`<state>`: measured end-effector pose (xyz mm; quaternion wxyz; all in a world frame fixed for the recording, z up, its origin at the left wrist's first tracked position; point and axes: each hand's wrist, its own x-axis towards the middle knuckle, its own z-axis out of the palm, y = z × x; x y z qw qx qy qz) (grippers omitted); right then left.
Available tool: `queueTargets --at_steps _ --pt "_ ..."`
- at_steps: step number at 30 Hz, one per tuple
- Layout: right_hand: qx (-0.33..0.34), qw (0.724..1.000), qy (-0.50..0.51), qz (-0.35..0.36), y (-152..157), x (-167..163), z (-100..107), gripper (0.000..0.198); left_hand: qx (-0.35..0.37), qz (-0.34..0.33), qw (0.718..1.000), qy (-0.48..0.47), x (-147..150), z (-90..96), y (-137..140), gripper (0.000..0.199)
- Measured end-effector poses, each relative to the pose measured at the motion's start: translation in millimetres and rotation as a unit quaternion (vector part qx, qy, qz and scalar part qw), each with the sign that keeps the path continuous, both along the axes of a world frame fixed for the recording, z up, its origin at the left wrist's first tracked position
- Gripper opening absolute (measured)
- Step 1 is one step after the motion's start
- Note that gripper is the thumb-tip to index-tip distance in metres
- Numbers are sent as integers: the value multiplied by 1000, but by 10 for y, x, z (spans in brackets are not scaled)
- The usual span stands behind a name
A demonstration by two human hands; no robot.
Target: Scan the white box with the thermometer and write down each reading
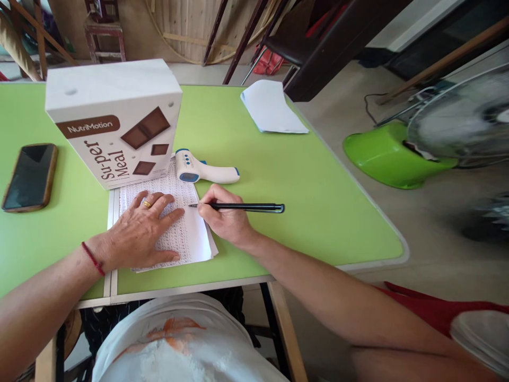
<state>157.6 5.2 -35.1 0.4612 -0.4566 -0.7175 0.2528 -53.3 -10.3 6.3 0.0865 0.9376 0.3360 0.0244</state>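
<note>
My left hand (139, 233) lies flat with its fingers spread on a sheet of paper (199, 241) covered in rows of small handwriting. A blank strip runs down the right side of that sheet, and other sheets show beneath its edge. In my right hand (228, 220) is a black pen (254, 207), held between thumb and fingers. Its tip points left, at or just above the paper near the border of the writing. Beyond the paper, a white and blue infrared thermometer (207, 170) lies on its side, next to the upright NutriMotion box (115, 122).
A smartphone (31, 178) lies at the left of the green table (310, 212). Folded white paper (274, 109) rests near the far right edge. On the floor to the right stands a fan with a green base (382, 156). A small wooden stool (104, 37) is behind the table.
</note>
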Motion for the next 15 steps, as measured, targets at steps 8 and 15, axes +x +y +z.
queueTargets --at_steps 8,15 --pt "147 985 -66 -54 31 106 34 12 31 -15 999 -21 7 -11 25 61" --pt "256 920 -297 8 -61 187 163 15 300 105 895 -313 -236 191 118 22"
